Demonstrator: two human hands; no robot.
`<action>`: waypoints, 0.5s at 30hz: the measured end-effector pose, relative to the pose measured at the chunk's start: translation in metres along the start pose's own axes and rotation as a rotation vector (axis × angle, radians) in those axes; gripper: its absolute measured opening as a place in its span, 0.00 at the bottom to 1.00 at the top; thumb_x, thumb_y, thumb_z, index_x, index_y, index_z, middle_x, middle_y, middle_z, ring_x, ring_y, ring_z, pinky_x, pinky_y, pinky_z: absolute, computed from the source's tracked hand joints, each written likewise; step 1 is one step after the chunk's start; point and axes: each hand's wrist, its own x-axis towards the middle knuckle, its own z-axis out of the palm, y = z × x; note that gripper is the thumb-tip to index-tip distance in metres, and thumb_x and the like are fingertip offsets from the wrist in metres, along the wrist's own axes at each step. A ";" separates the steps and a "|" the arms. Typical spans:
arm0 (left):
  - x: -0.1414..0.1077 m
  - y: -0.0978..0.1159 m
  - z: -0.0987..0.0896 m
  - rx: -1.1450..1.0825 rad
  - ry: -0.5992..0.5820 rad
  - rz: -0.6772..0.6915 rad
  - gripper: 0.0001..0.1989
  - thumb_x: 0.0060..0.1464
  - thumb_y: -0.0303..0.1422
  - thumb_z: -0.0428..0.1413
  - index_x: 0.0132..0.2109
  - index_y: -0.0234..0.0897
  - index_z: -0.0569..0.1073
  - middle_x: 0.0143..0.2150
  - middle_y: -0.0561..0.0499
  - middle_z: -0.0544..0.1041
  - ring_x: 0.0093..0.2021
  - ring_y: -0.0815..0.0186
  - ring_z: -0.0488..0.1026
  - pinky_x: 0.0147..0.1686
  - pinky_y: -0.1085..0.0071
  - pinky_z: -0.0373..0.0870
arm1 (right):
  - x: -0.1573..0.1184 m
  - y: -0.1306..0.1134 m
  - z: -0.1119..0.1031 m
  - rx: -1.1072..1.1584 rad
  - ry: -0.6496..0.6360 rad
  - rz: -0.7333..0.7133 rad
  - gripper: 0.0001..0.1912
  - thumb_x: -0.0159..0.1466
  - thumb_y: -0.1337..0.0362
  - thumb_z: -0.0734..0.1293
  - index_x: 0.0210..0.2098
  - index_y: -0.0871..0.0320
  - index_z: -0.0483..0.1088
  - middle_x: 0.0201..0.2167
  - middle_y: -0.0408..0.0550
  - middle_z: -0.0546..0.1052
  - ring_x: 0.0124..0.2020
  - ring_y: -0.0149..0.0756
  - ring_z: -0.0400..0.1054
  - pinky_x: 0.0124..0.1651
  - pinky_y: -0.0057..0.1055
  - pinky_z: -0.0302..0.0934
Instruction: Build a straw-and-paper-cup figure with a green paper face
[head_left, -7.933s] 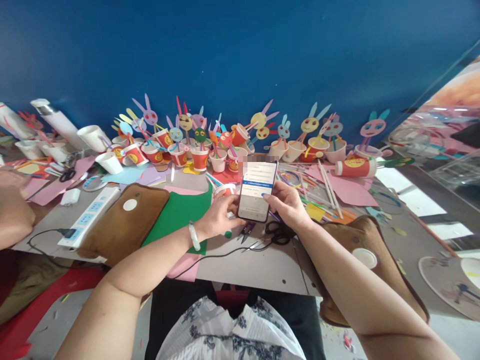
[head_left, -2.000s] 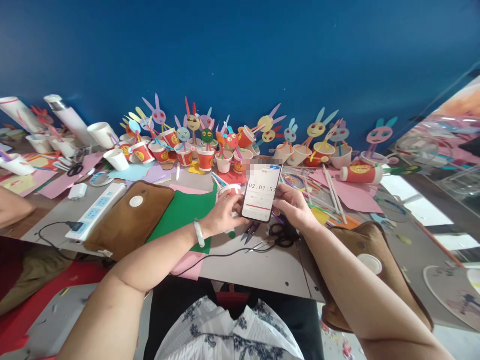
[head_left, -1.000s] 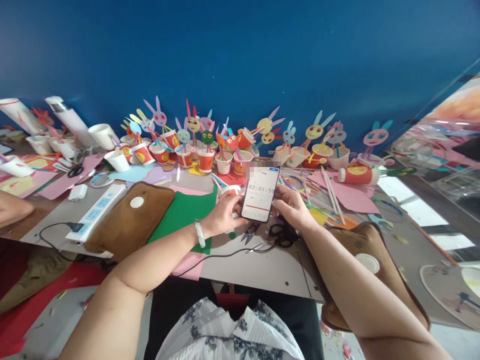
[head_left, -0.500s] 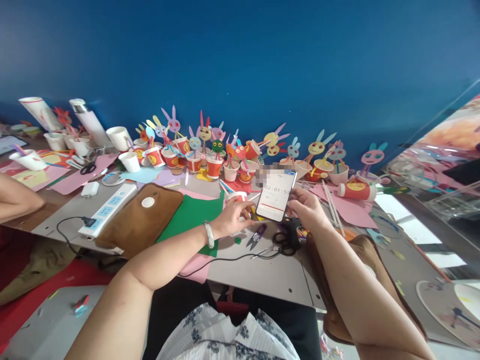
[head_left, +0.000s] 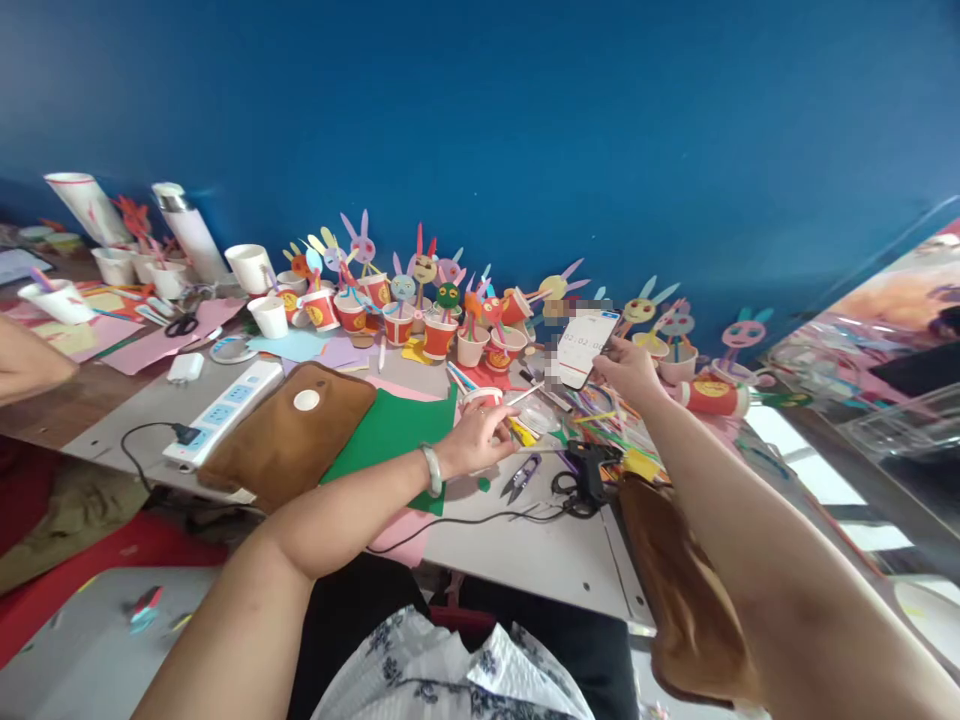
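A flat, rectangular, white-screened phone is gripped centre-right by the right hand; the left hand is half-curled mid-frame, hold unclear.

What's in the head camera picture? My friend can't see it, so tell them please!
A person's right hand holds a phone above a messy craft table, and the left hand is beside a red-and-white cup. Behind them, paper cups with colourful long-eared paper faces line up before a blue wall.

The left edge of the phone is partly blurred out.
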 end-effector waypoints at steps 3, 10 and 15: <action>0.000 0.000 0.000 -0.005 0.007 0.001 0.24 0.54 0.34 0.63 0.58 0.35 0.71 0.35 0.50 0.81 0.44 0.56 0.79 0.70 0.48 0.51 | 0.018 0.011 0.009 -0.050 0.009 0.053 0.19 0.51 0.73 0.67 0.43 0.66 0.75 0.17 0.43 0.75 0.16 0.32 0.67 0.23 0.28 0.64; -0.001 0.003 0.001 0.007 0.004 -0.012 0.23 0.54 0.30 0.61 0.57 0.36 0.71 0.34 0.51 0.82 0.42 0.58 0.79 0.71 0.48 0.47 | 0.041 0.034 0.025 -0.124 0.031 0.087 0.21 0.50 0.71 0.67 0.45 0.65 0.76 0.21 0.45 0.77 0.19 0.36 0.70 0.25 0.31 0.68; -0.002 0.001 0.005 0.021 0.015 0.012 0.22 0.54 0.30 0.59 0.56 0.36 0.71 0.32 0.50 0.82 0.44 0.56 0.80 0.71 0.47 0.47 | 0.053 0.048 0.036 -0.157 0.060 0.116 0.27 0.53 0.69 0.66 0.52 0.65 0.73 0.32 0.53 0.81 0.25 0.39 0.74 0.29 0.35 0.71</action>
